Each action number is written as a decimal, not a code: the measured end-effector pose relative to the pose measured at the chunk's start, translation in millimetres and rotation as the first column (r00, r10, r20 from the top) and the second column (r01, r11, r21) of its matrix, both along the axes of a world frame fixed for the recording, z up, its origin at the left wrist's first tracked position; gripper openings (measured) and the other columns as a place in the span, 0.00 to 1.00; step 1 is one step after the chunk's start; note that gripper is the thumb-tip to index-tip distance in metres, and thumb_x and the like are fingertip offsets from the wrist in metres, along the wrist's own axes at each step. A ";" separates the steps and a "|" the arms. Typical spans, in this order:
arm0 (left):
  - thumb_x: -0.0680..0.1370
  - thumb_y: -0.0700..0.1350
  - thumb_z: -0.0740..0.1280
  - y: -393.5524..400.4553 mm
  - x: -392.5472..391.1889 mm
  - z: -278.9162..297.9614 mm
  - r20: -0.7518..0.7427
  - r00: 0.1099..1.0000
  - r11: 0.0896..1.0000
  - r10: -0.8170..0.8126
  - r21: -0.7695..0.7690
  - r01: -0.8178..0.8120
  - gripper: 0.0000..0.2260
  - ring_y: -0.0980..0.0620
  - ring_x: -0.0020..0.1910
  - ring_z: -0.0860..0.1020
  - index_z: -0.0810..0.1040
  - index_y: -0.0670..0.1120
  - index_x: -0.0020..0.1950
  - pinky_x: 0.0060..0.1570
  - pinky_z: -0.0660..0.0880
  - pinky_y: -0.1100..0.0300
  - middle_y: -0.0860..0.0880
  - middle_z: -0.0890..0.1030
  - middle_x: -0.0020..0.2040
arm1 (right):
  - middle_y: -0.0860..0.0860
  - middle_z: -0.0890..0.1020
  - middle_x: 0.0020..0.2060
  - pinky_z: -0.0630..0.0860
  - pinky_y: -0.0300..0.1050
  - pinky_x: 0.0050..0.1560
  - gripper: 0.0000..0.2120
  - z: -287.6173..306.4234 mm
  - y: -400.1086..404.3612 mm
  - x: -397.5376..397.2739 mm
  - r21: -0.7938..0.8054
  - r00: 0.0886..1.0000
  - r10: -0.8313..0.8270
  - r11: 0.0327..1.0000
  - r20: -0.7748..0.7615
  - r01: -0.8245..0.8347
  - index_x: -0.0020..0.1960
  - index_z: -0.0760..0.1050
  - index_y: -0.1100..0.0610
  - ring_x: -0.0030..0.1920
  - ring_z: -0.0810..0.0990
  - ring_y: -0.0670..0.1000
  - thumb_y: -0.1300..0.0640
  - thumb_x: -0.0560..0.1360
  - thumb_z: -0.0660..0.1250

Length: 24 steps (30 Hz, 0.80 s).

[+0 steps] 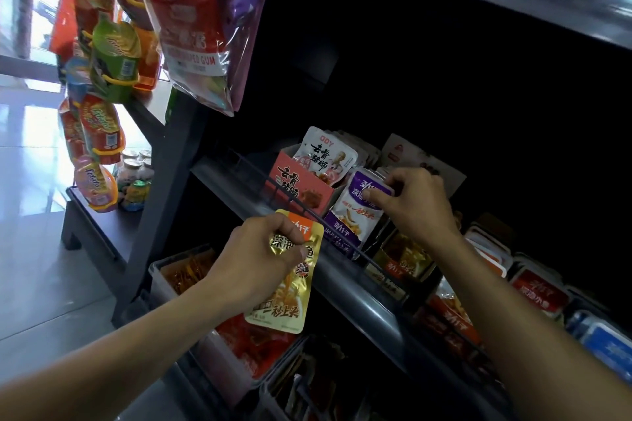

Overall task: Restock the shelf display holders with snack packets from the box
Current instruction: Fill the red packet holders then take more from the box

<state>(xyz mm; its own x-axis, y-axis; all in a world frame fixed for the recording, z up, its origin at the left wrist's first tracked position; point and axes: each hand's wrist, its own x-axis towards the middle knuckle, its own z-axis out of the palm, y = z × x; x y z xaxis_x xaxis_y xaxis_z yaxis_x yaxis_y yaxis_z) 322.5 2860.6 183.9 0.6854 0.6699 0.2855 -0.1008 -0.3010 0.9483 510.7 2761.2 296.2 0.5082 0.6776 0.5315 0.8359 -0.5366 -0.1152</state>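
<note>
Head view
Left hand: your left hand [260, 249] has its fingers curled round the upper part of a gold snack packet [284, 287], crumpling its top; the packet hangs below the fist, in front of the shelf edge [359, 297].
Right hand: your right hand [415, 205] reaches over the wire rail [307, 212], thumb and fingers pinching the top of a purple-and-white packet [362, 208].
Purple-and-white packet: upright at the front of its row in a purple display holder [342, 236] on the middle shelf.
Pink holder: a pink display holder [301, 181] stands just left of the purple one, white packets [328, 154] upright in it.
Gold holder: a gold display holder [400, 260] sits to the right, partly behind your right wrist.
Bin below: a grey bin [160, 277] under your left forearm holds orange and red packets.
Hanging stock: a gum bag [195, 44] and snack strips [102, 79] hang at the upper left.
</note>
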 end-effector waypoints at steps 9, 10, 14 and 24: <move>0.80 0.37 0.65 -8.0 -5.0 11.8 0.067 0.974 0.965 -0.217 -0.137 0.225 0.14 0.46 0.40 0.84 0.69 0.56 0.55 0.45 0.82 0.43 0.49 0.84 0.47 | 0.47 0.79 0.41 0.82 0.50 0.42 0.18 5.2 -14.1 -7.5 0.030 0.999 0.024 0.999 -0.030 -0.023 0.48 0.76 0.55 0.43 0.80 0.47 0.42 0.69 0.73; 0.80 0.36 0.66 -9.6 -5.8 13.5 0.078 0.969 0.959 -0.233 -0.148 0.243 0.18 0.46 0.42 0.84 0.67 0.59 0.57 0.47 0.81 0.42 0.50 0.85 0.46 | 0.48 0.79 0.42 0.81 0.48 0.42 0.19 6.0 -17.3 -8.3 0.045 0.999 0.016 0.999 -0.039 -0.014 0.51 0.76 0.54 0.43 0.79 0.47 0.41 0.70 0.73; 0.77 0.36 0.69 -16.0 -5.6 21.7 0.132 0.953 0.920 -0.271 -0.254 0.297 0.28 0.45 0.44 0.85 0.60 0.62 0.63 0.50 0.81 0.42 0.49 0.86 0.48 | 0.48 0.80 0.40 0.77 0.41 0.40 0.12 11.4 -36.9 -22.9 0.240 0.993 0.076 0.969 -0.087 -0.053 0.49 0.77 0.54 0.40 0.78 0.44 0.45 0.76 0.69; 0.72 0.34 0.75 -53.6 19.2 43.2 0.104 0.899 0.871 -0.424 -0.224 0.437 0.21 0.50 0.44 0.85 0.71 0.49 0.59 0.43 0.82 0.54 0.47 0.86 0.47 | 0.53 0.84 0.39 0.80 0.42 0.37 0.02 1.0 -89.3 -48.9 0.220 0.615 0.266 0.964 -0.742 -0.151 0.45 0.81 0.59 0.39 0.83 0.49 0.64 0.74 0.72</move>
